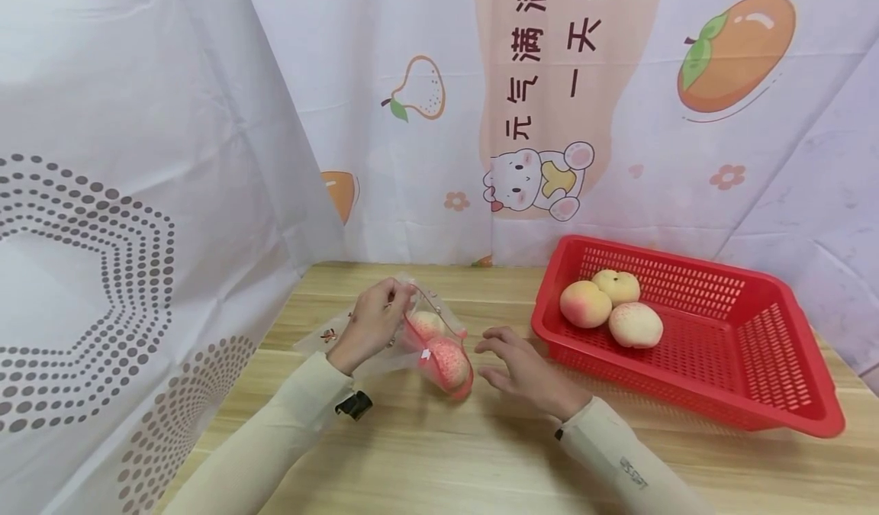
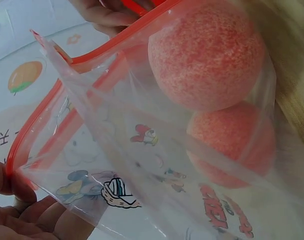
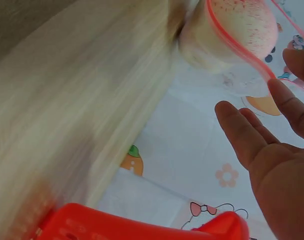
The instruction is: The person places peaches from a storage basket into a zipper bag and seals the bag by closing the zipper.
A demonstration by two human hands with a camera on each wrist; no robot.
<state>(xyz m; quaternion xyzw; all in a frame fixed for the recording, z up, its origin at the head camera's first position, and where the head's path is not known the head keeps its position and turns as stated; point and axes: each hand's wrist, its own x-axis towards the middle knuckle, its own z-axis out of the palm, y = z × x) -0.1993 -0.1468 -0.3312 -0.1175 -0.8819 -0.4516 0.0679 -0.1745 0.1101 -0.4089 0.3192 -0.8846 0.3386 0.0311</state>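
Note:
A clear zip bag [image 2: 141, 165] with a red-edged mouth and printed cartoon figures lies on the table. Inside it are two peaches, one pink-speckled peach [image 1: 448, 362] near the mouth and a paler peach [image 1: 427, 324] behind. My left hand [image 1: 374, 320] pinches the far end of the bag's red rim between thumb and fingers. Just right of the bag, my right hand [image 1: 523, 374] hovers with fingers spread and nothing held. In the right wrist view, the fingertips [image 3: 229, 112] are close to the red rim.
At the right stands a red plastic basket [image 1: 738, 378] with three peaches [image 1: 635, 324] at its left end. The wood-grain table [image 1: 426, 454] extends under everything. A printed curtain [image 1: 426, 194] hangs behind it, and a white dotted curtain [image 1: 206, 233] covers the left side.

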